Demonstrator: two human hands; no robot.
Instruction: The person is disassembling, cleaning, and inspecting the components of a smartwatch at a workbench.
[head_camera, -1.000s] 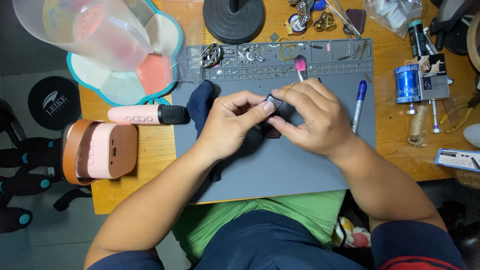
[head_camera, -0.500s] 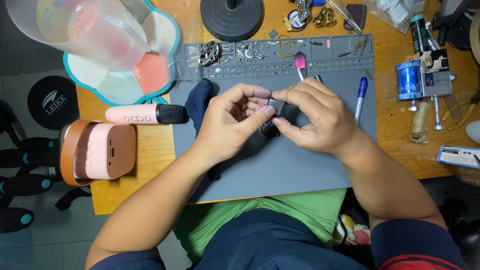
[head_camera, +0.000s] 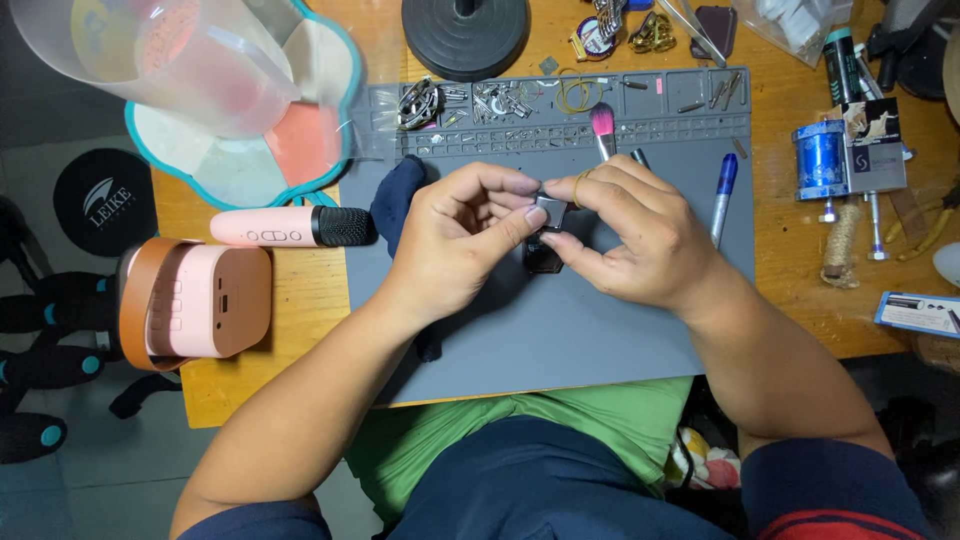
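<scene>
Both hands meet over the grey work mat (head_camera: 560, 340). My left hand (head_camera: 455, 240) and my right hand (head_camera: 625, 230) pinch a small dark square part (head_camera: 548, 215) between thumbs and fingertips. A second dark piece (head_camera: 543, 258) hangs just below it, partly hidden by my fingers. A dark blue cloth (head_camera: 398, 200) lies under my left wrist. Behind my right hand a pink-tipped brush (head_camera: 602, 125) sticks up, and a blue pen (head_camera: 722, 195) lies to its right.
A pink microphone (head_camera: 290, 227) and a pink speaker with a brown strap (head_camera: 195, 303) sit at the left. A clear jug (head_camera: 150, 55) stands on a flower-shaped tray (head_camera: 300, 140). Small metal parts (head_camera: 500, 100), a black round base (head_camera: 465, 25) and a blue spool (head_camera: 822, 160) line the back.
My hands have stayed together on the small part, with the fingers shifting slightly around it. The view has moved a little.
</scene>
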